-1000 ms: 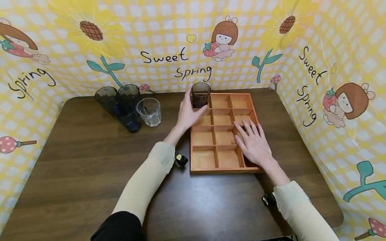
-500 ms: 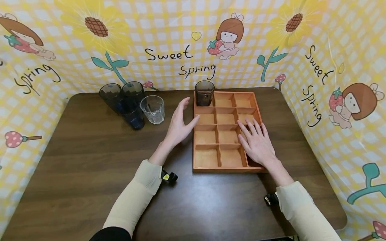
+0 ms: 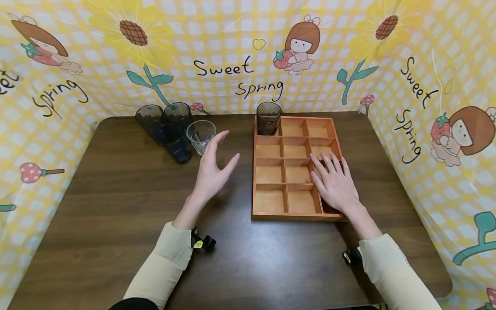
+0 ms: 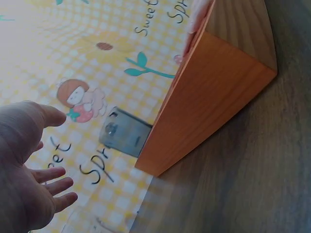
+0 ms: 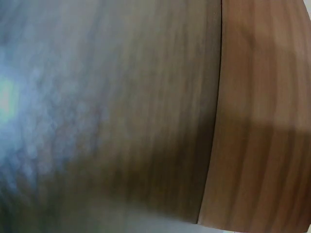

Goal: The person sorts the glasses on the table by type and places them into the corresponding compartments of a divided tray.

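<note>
A smoky dark glass stands upright in the back left compartment of the wooden divided tray. In the left wrist view the same glass rises above the tray's side wall. My left hand is in the air left of the tray, thumb and fingers spread, holding nothing. Just beyond its fingertips stands a clear glass, partly covered by them. My right hand rests over the right side of the tray, fingers extended; the right wrist view shows only table and tray wall.
Several dark bluish glasses stand close together left of the clear glass, overlapping in view. A patterned yellow checked cloth rises behind the wooden table and along its sides. Small black wrist cameras sit on both wrists.
My left hand has let go of the smoky glass in the back left compartment and moved left and toward me, near the clear glass. The right hand has stayed on the tray.
</note>
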A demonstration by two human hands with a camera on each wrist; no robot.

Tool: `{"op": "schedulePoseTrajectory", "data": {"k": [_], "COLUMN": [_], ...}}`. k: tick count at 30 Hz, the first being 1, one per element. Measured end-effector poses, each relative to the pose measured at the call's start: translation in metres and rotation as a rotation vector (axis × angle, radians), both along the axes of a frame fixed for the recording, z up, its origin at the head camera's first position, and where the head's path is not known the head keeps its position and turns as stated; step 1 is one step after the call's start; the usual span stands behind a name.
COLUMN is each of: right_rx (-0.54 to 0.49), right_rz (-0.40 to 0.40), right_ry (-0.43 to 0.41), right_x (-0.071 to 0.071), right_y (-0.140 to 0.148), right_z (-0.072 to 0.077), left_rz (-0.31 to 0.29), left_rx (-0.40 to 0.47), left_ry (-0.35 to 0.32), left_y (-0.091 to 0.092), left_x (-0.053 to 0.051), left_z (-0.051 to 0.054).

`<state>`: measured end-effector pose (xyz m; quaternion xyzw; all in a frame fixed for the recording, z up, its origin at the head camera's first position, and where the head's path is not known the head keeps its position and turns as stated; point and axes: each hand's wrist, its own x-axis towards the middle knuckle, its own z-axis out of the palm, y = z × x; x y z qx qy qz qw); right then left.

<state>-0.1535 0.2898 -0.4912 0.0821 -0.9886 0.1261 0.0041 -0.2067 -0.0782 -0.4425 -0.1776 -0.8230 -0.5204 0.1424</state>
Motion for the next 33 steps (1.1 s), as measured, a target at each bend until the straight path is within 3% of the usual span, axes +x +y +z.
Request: {"op": "schedulePoseTrajectory", "data": {"k": [5, 9, 17, 21, 27, 33], "right_rx": [0.001, 0.000, -0.002, 0.002, 0.007, 0.005], "right_rz": [0.004, 0.004, 0.004, 0.007, 0.007, 0.003], "right_ry": [-0.005, -0.006, -0.003, -0.002, 0.005, 0.006], "right_x": [0.000, 0.000, 0.001, 0.001, 0.001, 0.001], "right_y": [-0.001, 0.000, 0.001, 0.000, 0.000, 0.000], "right_z": [0.000, 0.000, 0.001, 0.002, 0.003, 0.001], "left_rz": [0.079, 0.183, 0.433, 0.515, 0.527, 0.455], "left_rx": [0.034, 0.026, 0.060, 0.091, 0.175, 0.288], "left_ry": [0.085, 0.174, 0.234, 0.255, 0.158, -0.022], "left_y": [-0.015, -0.031, -0.068, -0.082, -0.098, -0.108], "left_x": [0.010, 0.014, 0.005, -0.002, -0.017, -0.031], "left_z": [0.000, -0.002, -0.019, -0.027, -0.038, -0.049]}}
